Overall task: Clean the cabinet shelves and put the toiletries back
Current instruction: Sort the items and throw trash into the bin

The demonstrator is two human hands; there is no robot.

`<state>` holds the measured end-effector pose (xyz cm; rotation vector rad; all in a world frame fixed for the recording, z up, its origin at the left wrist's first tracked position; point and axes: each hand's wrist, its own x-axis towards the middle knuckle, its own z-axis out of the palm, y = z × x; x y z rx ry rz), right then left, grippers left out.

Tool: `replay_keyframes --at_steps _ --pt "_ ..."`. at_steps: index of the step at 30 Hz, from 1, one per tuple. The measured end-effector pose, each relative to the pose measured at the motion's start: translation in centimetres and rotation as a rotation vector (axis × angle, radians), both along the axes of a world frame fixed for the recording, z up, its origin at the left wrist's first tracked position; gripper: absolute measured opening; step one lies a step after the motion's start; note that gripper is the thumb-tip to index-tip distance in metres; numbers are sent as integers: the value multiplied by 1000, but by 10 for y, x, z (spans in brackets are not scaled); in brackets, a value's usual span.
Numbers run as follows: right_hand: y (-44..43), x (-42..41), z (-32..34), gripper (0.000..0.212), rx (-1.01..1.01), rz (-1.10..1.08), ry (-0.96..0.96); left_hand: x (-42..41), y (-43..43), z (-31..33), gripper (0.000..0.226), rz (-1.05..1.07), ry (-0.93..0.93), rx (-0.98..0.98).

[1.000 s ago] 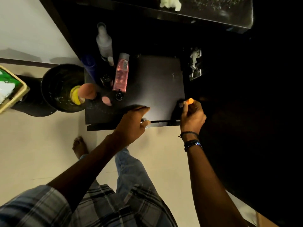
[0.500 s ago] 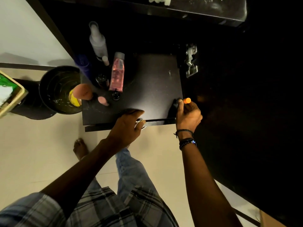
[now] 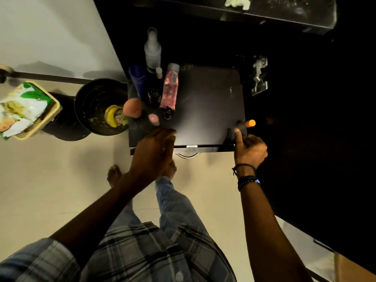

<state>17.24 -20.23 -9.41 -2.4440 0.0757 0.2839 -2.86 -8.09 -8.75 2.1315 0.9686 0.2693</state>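
Observation:
A black cabinet shelf (image 3: 207, 110) lies below me. Toiletries crowd its left side: a clear spray bottle (image 3: 152, 49), a blue bottle (image 3: 137, 80), a pink bottle (image 3: 169, 88), a small black jar (image 3: 154, 94), a peach sponge (image 3: 132, 108) and a small pink piece (image 3: 154, 119). My left hand (image 3: 154, 151) rests on the shelf's front edge, fingers curled, nothing visible in it. My right hand (image 3: 249, 149) is at the front right corner, gripping a slim dark stick with an orange tip (image 3: 249, 123), thumb raised.
A metal handle (image 3: 187, 155) hangs under the shelf's front edge. A black bin (image 3: 97, 106) holding a banana peel stands on the floor to the left, beside a yellow basket (image 3: 26, 110) of packets. A metal hinge (image 3: 258, 78) sits on the dark cabinet wall. A white cloth (image 3: 237, 1) lies on the upper shelf.
My left hand has slid left along the front edge and curled, uncovering the metal handle. My right hand stays at the corner with the orange-tipped stick.

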Motion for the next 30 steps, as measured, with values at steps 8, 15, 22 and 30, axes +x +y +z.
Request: replay_keyframes --at_steps 8,15,22,30 --pt "43 -52 -10 29 298 181 186 -31 27 17 24 183 -18 26" --pt "99 -73 -1 43 208 924 78 -12 30 8 42 63 123 110" --pt "112 -70 7 23 57 1102 -84 -6 34 -2 48 -19 195 158" --pt "90 -3 36 17 -130 948 -205 24 24 18 44 -157 180 240"
